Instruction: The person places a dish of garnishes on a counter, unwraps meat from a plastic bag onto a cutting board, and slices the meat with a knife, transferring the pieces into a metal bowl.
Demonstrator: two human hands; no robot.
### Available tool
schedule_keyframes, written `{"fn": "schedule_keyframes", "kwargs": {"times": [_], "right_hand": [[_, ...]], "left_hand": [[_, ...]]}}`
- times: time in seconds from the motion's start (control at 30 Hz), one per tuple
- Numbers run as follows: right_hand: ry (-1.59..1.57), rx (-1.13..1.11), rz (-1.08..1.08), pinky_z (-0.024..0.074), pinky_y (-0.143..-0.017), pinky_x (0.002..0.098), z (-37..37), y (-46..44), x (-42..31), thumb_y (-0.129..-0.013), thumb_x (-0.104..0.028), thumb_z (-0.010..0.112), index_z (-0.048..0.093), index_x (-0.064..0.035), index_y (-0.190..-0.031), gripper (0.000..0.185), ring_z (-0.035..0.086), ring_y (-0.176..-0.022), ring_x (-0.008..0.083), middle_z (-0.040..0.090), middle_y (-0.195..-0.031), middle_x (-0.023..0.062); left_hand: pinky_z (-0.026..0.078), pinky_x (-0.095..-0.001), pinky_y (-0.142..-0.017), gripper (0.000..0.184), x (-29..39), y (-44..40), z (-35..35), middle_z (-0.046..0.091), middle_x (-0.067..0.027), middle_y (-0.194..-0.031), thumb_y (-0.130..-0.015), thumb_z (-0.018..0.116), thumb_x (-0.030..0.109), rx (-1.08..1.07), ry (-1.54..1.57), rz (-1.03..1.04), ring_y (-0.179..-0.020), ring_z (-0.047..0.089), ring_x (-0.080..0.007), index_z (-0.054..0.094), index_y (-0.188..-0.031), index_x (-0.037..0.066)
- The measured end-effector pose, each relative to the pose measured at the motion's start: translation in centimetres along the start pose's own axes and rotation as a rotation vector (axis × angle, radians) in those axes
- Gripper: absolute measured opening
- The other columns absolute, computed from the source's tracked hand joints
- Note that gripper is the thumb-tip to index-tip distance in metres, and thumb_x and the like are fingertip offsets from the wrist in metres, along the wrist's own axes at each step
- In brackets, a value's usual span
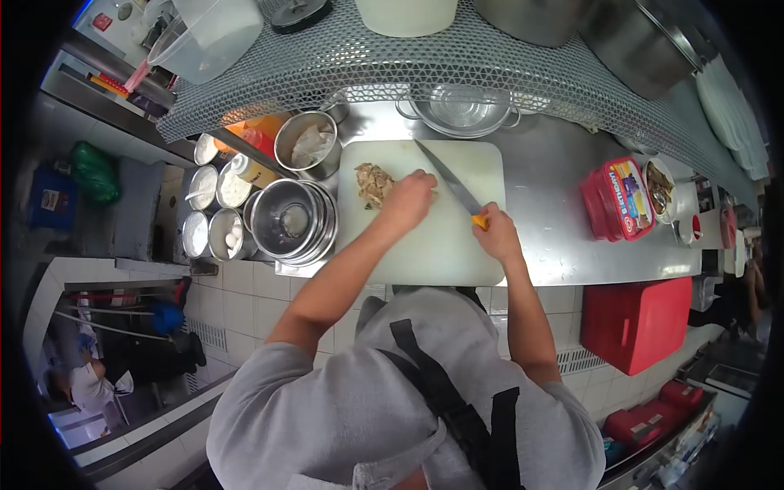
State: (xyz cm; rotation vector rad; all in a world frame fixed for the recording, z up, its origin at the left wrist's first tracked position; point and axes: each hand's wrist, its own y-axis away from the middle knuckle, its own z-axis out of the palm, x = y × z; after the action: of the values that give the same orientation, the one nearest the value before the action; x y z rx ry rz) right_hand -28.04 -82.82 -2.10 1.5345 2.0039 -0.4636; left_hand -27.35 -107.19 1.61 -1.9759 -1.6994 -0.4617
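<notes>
A white cutting board [433, 257] lies on the steel counter in front of me. My right hand [496, 235] is wrapped around the yellow handle of a kitchen knife [451, 180], whose long blade points up and to the left across the board. Over the middle of the board, my left hand [411, 198] has its fingers bunched and bent downward, left of the blade and apart from it. Whatever those fingers pinch is hidden or too small to name. Beside this hand, on its left, rests a heap of brownish chopped food [373, 184], perhaps cooked meat.
Nested steel bowls [294, 220] and a pot [307, 147] stand left of the board, near containers of white powder [235, 188] and eggs [233, 237]. A colander [461, 110] sits behind. Rightward is a red tub [618, 198]. A mesh shelf [367, 61] overhangs the counter.
</notes>
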Motion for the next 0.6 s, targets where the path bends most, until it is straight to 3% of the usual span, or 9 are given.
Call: {"fn": "schedule_keyframes", "kwargs": {"times": [0.1,0.23,0.37,0.47,0.6], "right_hand": [[-0.234,-0.187,0.143,0.0518,-0.072,0.0427,-2.7,0.8,1.1,-0.083,-0.018,0.064,0.058,-0.0031,-0.108,0.03,0.063,-0.074,0.0379,0.064,-0.086,0.0211],[-0.415,-0.326,0.219,0.05,-0.065,0.0361,-4.6,1.6,4.1,-0.088,-0.022,0.058,0.057,-0.0016,-0.108,0.029,0.061,-0.068,0.0246,0.063,-0.079,0.0138],[-0.663,-0.48,0.245,0.0479,-0.06,0.0299,-6.4,1.9,7.0,-0.091,-0.019,0.055,0.055,-0.0002,-0.105,0.023,0.056,-0.064,0.0135,0.059,-0.076,0.0068],[-0.761,-0.548,0.202,0.0469,-0.058,0.0287,-6.6,1.5,9.0,-0.093,-0.014,0.053,0.054,-0.0003,-0.103,0.017,0.055,-0.063,0.0128,0.058,-0.077,0.0061],[-0.801,-0.644,0.176,0.05,-0.058,0.0286,-7.2,1.0,11.1,-0.092,-0.01,0.052,0.052,-0.0016,-0.104,0.015,0.057,-0.066,0.0131,0.059,-0.081,0.0072]], "left_hand": [[0.056,-0.0437,-0.077,0.019,0.8,-0.4,3.3,0.06,-0.0211,-0.102,-0.082,0.062,0.003,-0.063,-0.205,-0.089,-0.097,0.062,-0.0385,0.063,-0.101,-0.001],[0.059,-0.0417,-0.074,0.02,-0.3,-0.5,4.7,0.06,-0.0184,-0.099,-0.082,0.066,0.01,-0.119,-0.525,-0.189,-0.094,0.065,-0.0356,0.065,-0.098,-0.003],[0.059,-0.0424,-0.075,0.021,0.1,-1.8,4.9,0.065,-0.0199,-0.095,-0.082,0.068,0.015,-0.117,-0.447,-0.351,-0.089,0.068,-0.0378,0.068,-0.095,-0.002],[0.058,-0.0437,-0.075,0.021,-0.2,-2.4,4.7,0.069,-0.0215,-0.092,-0.082,0.07,0.018,-0.172,-0.438,-0.431,-0.086,0.07,-0.0387,0.07,-0.091,-0.001],[0.057,-0.0463,-0.077,0.017,-0.6,-2.6,5.0,0.069,-0.023,-0.093,-0.083,0.064,0.014,-0.287,-0.5,-0.384,-0.089,0.069,-0.0381,0.069,-0.09,-0.001]]}}
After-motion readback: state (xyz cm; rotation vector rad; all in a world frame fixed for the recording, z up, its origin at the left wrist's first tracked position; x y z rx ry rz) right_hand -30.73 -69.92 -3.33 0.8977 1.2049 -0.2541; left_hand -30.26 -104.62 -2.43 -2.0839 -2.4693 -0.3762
